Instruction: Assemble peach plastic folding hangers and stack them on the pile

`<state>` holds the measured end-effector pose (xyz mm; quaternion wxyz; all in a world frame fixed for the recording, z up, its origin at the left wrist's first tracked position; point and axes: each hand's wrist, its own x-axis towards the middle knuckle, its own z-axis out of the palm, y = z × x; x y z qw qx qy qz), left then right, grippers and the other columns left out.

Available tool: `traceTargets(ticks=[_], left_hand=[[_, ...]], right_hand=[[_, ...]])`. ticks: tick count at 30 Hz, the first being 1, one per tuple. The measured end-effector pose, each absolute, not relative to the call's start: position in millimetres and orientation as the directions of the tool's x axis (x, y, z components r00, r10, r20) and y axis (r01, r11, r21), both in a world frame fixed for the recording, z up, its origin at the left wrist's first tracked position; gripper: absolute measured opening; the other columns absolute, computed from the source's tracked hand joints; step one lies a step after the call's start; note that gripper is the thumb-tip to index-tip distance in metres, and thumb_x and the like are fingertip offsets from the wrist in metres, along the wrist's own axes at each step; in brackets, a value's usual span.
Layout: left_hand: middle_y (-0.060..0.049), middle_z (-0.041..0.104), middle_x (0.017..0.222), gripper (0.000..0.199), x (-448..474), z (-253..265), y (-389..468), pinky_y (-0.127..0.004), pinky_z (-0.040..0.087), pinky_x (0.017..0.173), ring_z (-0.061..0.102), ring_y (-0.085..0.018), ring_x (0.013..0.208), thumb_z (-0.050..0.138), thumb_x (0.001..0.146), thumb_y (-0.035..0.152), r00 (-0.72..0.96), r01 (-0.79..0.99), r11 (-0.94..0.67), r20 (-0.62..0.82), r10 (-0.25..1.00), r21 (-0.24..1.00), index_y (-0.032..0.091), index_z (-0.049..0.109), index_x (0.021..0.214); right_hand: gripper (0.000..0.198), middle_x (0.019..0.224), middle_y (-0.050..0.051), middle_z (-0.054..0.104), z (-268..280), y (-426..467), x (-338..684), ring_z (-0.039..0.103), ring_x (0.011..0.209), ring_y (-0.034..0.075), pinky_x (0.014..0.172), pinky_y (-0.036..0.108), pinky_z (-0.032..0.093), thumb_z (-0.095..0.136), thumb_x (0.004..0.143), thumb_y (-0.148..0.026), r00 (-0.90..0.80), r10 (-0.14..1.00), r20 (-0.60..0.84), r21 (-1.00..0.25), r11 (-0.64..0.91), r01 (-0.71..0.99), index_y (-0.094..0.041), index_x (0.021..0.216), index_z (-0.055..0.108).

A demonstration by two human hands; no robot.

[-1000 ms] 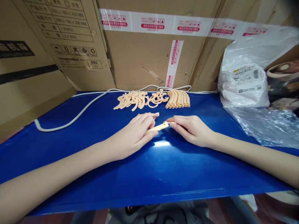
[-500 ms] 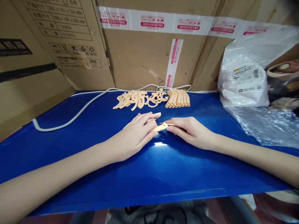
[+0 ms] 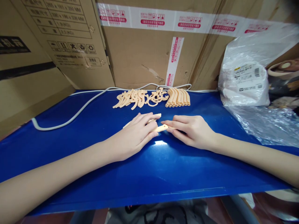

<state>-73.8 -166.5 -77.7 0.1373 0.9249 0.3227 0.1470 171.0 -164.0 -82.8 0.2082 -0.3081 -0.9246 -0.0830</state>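
Note:
My left hand (image 3: 142, 127) is closed over a cream-coloured strip-like piece (image 3: 161, 128) with a small dark hole near its right end. Another cream end (image 3: 158, 115) shows past its index finger; whether the two belong together is hidden. My right hand (image 3: 191, 130) pinches a thin cream piece (image 3: 171, 127) between thumb and fingers, its tip against the holed end. Behind the hands lie a heap of curved flat cream pieces (image 3: 132, 99), several thin curved loops (image 3: 156, 98) and a neat row of curved hollow cream pieces (image 3: 178, 97).
A white cable (image 3: 77, 116) runs over the left and back of the blue table (image 3: 140, 180). Cardboard boxes (image 3: 144, 53) wall the back and left. At the right stand a white plastic-wrapped package (image 3: 245, 81) and clear plastic wrap (image 3: 273, 124).
My right hand's fingers have shifted, with the index finger further forward over the pinched piece and the knuckles raised. My left hand has stayed nearly still.

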Motion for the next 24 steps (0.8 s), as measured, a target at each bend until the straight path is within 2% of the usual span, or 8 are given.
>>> traceTargets(ticks=[8,18,24], left_hand=[[-0.008,0.044,0.148,0.033,-74.1,-79.4,-165.3,-0.053,0.023,0.119,0.03,-0.024,0.143,0.029,0.104,0.036,0.763,0.54,-0.767,0.185,0.62,0.346,0.022,0.058,0.114],[-0.007,0.043,0.149,0.035,-75.1,-81.3,-163.5,-0.052,0.022,0.119,0.029,-0.023,0.143,0.028,0.104,0.037,0.777,0.525,-0.777,0.177,0.604,0.347,0.024,0.056,0.12],[-0.008,0.043,0.149,0.035,-74.3,-79.7,-164.1,-0.051,0.022,0.119,0.03,-0.022,0.142,0.028,0.105,0.036,0.782,0.529,-0.78,0.164,0.601,0.335,0.023,0.057,0.117]], right_hand=[[0.034,0.078,0.003,0.065,-85.8,-162.8,173.3,0.059,0.065,0.011,0.058,0.022,0.041,0.044,0.1,-0.033,-0.709,0.542,0.451,-0.06,0.811,0.582,-0.018,0.118,0.069],[0.03,0.077,0.002,0.065,-86.8,-163.0,173.0,0.058,0.064,0.01,0.057,0.023,0.04,0.049,0.097,-0.033,-0.699,0.517,0.494,-0.047,0.819,0.572,-0.02,0.111,0.072],[0.028,0.074,0.001,0.063,-87.0,-162.6,173.4,0.056,0.062,0.01,0.055,0.023,0.038,0.051,0.096,-0.033,-0.698,0.504,0.508,-0.032,0.821,0.57,-0.02,0.108,0.073]])
